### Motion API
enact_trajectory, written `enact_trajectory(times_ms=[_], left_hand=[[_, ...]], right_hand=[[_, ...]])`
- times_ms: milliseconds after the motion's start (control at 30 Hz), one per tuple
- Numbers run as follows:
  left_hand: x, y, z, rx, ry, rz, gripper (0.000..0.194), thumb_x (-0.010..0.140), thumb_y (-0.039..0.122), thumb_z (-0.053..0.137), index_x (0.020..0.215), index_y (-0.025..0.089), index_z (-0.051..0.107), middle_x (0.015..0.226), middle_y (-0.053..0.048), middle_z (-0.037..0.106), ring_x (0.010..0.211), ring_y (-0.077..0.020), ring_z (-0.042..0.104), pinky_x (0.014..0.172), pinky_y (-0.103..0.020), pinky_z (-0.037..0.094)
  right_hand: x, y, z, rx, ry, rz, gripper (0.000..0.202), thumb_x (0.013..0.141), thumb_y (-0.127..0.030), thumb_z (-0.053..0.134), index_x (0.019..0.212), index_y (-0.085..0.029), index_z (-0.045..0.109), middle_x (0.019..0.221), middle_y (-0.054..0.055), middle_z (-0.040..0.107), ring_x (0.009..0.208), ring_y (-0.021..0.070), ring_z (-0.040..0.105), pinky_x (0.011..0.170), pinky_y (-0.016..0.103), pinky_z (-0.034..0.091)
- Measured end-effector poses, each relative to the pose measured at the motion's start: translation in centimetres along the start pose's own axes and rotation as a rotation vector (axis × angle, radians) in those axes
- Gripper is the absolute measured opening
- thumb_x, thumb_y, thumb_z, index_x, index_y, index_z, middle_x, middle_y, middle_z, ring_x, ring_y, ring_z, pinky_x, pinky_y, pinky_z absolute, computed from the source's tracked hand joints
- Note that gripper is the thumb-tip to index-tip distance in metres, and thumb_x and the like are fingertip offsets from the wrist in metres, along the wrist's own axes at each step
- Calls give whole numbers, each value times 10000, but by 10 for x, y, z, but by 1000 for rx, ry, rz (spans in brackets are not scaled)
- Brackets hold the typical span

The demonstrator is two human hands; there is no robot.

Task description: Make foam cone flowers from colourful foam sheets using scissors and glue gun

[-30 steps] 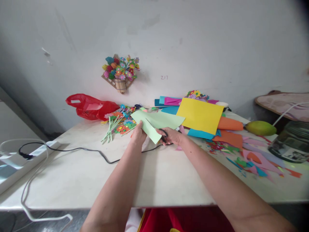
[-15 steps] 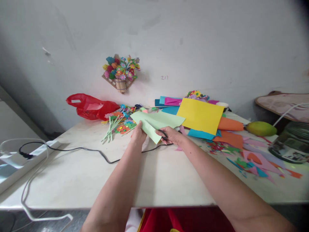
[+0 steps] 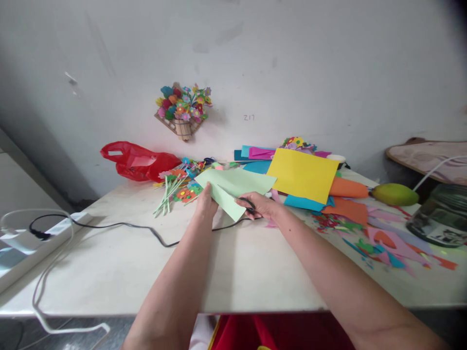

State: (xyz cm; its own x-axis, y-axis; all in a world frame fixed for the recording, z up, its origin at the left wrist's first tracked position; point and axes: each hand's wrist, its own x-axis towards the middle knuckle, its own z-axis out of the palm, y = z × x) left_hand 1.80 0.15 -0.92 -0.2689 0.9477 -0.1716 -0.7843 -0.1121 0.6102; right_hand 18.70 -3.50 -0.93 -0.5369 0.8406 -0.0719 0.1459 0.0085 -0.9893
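Note:
A pale green sheet of craft paper (image 3: 242, 180) is held above the table in front of me. My left hand (image 3: 206, 203) pinches its left part, with the thumb on top and the other fingers hidden beneath. My right hand (image 3: 260, 205) is closed on the black handles of a pair of scissors (image 3: 249, 205). The blades lie in a slit that splits the sheet, so a strip hangs toward me. Left of the sheet lie thin pale green strips (image 3: 168, 194) and several small paper flowers (image 3: 186, 193).
Behind on the right are a yellow sheet (image 3: 304, 174), blue and orange sheets, and colourful scraps (image 3: 386, 245). A glass jar (image 3: 440, 218) stands at the far right. A red plastic bag (image 3: 140, 160) lies back left. A black cable (image 3: 146, 227) crosses the table from the power strip (image 3: 47, 245).
The green sheet has shifted slightly left with my left hand, and its cut strip has swung a little to the right. My right hand stays nearly in place with the scissors.

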Motion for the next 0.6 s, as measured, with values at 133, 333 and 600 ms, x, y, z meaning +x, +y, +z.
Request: enact_trajectory(times_ms=[133, 333, 600], left_hand=[[-3, -3, 1, 32, -25, -54, 214, 878, 207, 516, 1056, 122, 600, 872, -95, 692, 845, -201, 665, 848, -333, 527], [-7, -8, 2, 63, -87, -49, 166, 873, 191, 514, 979, 108, 610, 799, -72, 674, 776, -186, 660, 836, -327, 525], [-7, -7, 3, 48, -84, -44, 166, 881, 191, 503, 992, 124, 607, 762, -50, 674, 734, -167, 655, 832, -307, 523]], right_hand=[[1, 1, 0, 22, -24, -44, 337, 790, -506, 586, 777, -174, 529, 506, -47, 498, 336, 51, 404, 297, 165, 195], [4, 3, 2, 97, 14, 9, 315, 735, -473, 652, 780, -180, 548, 593, -37, 516, 429, 66, 464, 389, 176, 378], [1, -3, 7, 92, 52, 5, 322, 709, -457, 687, 730, -183, 520, 543, -55, 480, 425, 60, 424, 392, 173, 354]])
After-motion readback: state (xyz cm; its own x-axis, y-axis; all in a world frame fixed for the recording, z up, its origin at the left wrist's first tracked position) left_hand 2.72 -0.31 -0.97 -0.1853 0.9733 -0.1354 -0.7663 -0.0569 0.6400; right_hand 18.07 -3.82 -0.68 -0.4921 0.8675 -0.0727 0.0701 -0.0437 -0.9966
